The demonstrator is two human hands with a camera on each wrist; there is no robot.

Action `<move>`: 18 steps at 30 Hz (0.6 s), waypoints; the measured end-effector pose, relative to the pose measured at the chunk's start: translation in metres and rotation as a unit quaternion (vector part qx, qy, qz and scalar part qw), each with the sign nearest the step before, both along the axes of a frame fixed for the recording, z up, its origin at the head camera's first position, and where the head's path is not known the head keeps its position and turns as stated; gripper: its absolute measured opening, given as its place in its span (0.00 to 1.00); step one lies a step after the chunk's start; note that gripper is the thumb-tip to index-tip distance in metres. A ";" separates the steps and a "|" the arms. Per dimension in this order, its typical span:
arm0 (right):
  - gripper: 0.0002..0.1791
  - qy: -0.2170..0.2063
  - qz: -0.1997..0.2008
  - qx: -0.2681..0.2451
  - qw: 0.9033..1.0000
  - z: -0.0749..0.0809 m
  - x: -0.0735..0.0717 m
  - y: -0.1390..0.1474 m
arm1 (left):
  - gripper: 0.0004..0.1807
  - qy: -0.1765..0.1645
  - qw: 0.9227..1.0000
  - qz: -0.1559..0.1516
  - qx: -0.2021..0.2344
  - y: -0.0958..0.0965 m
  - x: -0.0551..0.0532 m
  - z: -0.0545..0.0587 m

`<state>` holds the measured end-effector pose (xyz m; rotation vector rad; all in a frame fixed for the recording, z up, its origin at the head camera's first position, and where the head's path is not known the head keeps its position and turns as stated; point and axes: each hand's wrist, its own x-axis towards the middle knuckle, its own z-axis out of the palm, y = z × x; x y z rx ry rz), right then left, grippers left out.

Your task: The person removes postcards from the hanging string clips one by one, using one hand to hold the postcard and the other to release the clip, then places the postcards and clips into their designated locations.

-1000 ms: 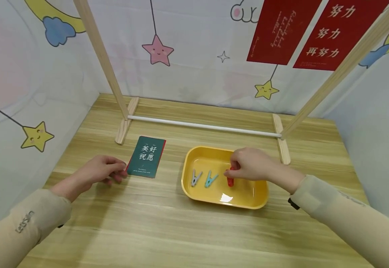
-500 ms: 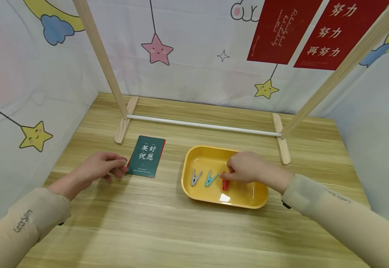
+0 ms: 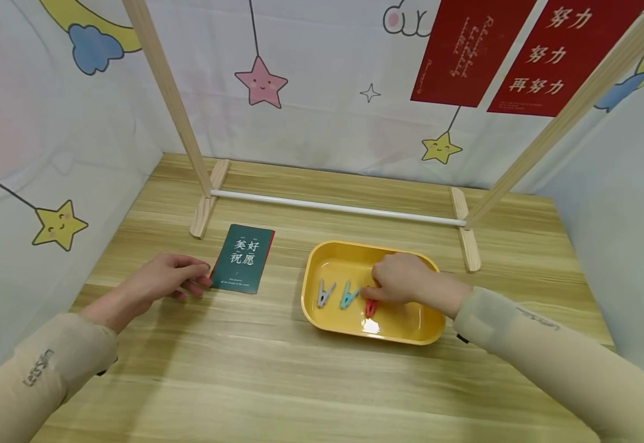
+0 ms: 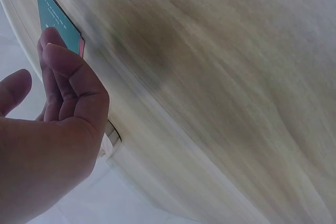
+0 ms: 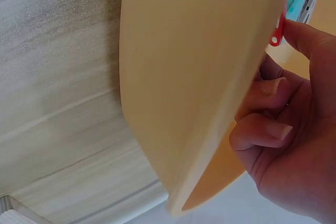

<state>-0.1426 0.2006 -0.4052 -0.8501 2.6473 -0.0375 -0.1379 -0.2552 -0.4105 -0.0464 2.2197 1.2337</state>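
Wood-grain table (image 3: 255, 375), star-print cloth (image 3: 327, 135) behind, left hand (image 3: 168, 279) relaxed, right hand (image 3: 402, 278) pinching red clothespin (image 3: 371, 308)

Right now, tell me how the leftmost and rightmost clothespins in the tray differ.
The rightmost clothespin is red; the leftmost clothespin is grey. The right hand touches the rightmost clothespin and partly hides it; no hand touches the leftmost clothespin, which shows whole in the head view. The rightmost clothespin is near the middle of the yellow tray, the leftmost clothespin near its left end. Both are inside the tray.
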 end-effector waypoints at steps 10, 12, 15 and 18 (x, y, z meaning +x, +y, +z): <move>0.35 -0.003 -0.003 0.011 1.000 -0.004 -0.004 -0.009 | 0.29 -0.003 1.000 0.000 0.009 -0.001 0.002 -0.002; 0.35 -0.005 -0.004 0.012 1.000 -0.003 -0.005 -0.010 | 0.29 -0.007 1.000 0.003 0.009 -0.001 0.002 -0.002; 0.35 -0.007 -0.005 0.016 1.000 -0.003 -0.006 -0.011 | 0.28 -0.008 1.000 0.004 0.010 -0.001 0.002 -0.004; 0.34 -0.006 -0.007 0.018 1.000 -0.002 -0.007 -0.012 | 0.28 -0.009 1.000 0.007 0.014 -0.002 0.002 -0.004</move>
